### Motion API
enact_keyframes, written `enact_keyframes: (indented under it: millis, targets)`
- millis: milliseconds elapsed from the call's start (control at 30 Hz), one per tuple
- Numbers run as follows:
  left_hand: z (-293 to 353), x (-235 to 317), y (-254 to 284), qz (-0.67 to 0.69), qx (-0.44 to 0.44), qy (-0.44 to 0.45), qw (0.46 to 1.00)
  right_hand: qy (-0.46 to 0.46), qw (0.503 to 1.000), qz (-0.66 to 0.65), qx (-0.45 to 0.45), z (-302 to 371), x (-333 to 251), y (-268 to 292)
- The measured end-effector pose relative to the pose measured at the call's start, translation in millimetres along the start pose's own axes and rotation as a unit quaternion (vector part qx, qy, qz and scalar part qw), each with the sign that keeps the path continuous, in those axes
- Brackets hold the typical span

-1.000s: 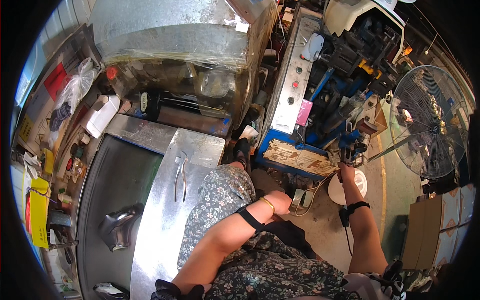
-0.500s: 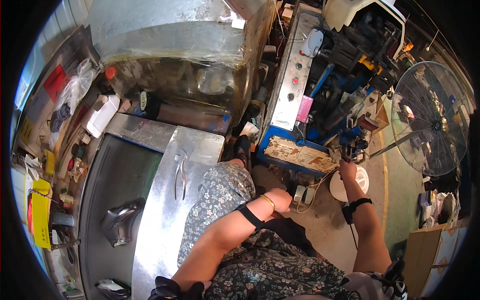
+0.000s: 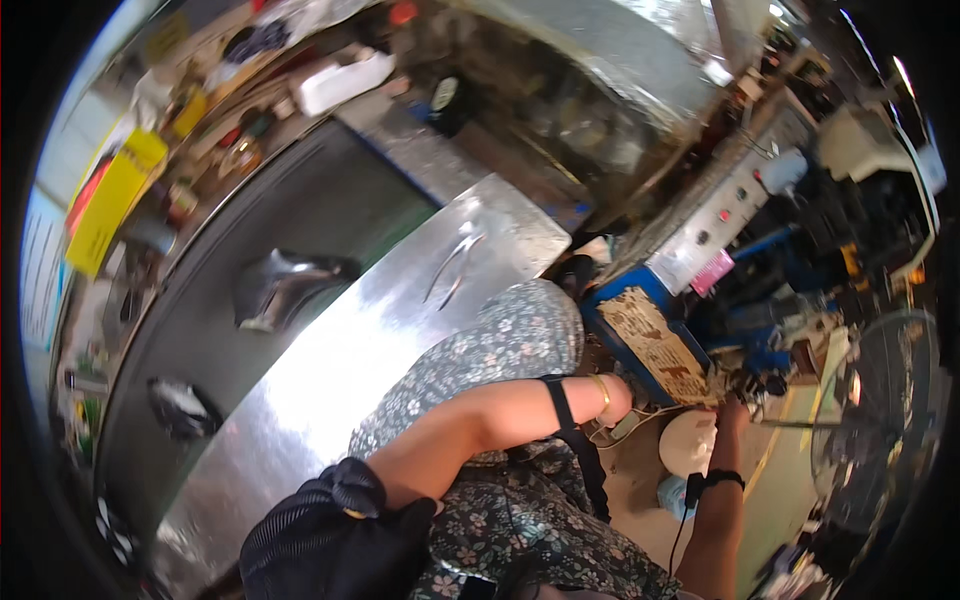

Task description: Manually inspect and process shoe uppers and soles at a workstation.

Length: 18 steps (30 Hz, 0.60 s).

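Observation:
My left hand (image 3: 616, 400), with a gold bangle and a black band on its arm, is near my knee beside the machine's lower corner. Its fingers curl downward, and whatever they may hold is hidden. At the right, my right hand (image 3: 735, 411) is closed at the metal fixture (image 3: 768, 382) on the front of the blue machine (image 3: 655, 345). Blur hides exactly what its fingers grip. On the shiny metal tabletop (image 3: 330, 365) to my left lies a pair of pliers (image 3: 455, 268), apart from both hands.
Shiny curved metal parts (image 3: 285, 285) lie on a black belt (image 3: 215, 345) at the left. A white round lid (image 3: 688, 443) is below my right hand, by a pale cable (image 3: 640, 420). A large fan (image 3: 870, 410) stands at the right. Buttons line the machine's panel (image 3: 725, 205).
The view has swung toward the left, so the tabletop, belt and machine appear turned and shifted. My right hand remains at the fixture, and my left hand stays near my knee.

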<state>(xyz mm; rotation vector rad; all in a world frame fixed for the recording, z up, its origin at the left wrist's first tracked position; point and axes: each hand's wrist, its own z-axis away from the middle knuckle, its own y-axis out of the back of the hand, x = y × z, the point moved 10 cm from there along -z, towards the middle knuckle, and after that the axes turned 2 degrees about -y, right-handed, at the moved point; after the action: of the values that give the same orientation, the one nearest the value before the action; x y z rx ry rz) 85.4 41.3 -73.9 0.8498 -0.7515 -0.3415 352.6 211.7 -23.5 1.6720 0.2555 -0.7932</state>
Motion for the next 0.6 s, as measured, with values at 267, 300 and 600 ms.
enact_keyframes:
  millis: [267,300,600]
  targets:
    - [1,2,4,0.007,-0.013,0.022,1.0,-0.099,0.992,0.06,-0.058,-27,43,-12]
    - [5,1,3,0.016,-0.011,0.03,0.999,-0.095,0.993,0.041,-0.064,-24,40,-19]
    - [-11,-7,-2,0.014,0.042,-0.005,0.999,-0.373,0.883,-0.093,-0.27,-30,99,-66]
